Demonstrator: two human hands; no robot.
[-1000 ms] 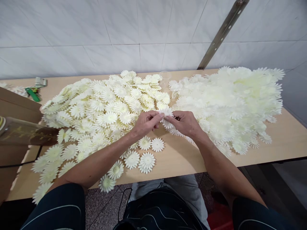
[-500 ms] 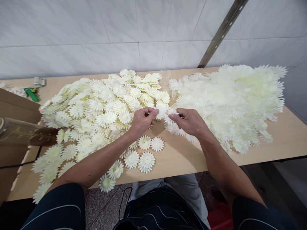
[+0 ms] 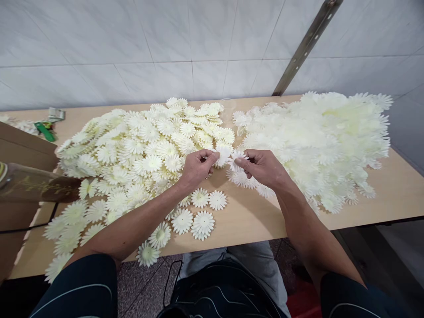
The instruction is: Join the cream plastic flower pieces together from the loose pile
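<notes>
Pinching a white flower [image 3: 224, 154] and a second flower [image 3: 237, 156] above a table [image 3: 250, 216].
The left hand [image 3: 198, 167] holds the first in a narrow thumb-and-finger grip; the right hand [image 3: 263, 168] holds the second likewise, just beside it. A left heap [image 3: 142, 141] and right heap [image 3: 318, 145] of flowers flank them.

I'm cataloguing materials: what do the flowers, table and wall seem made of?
Flowers: perhaps thin fabric or plastic, matte, with repeated crisp outlines. Table: likely wood or laminate, smooth, evenly tan. Wall: probably glazed tile, grey-veined and divided by straight lines.
</notes>
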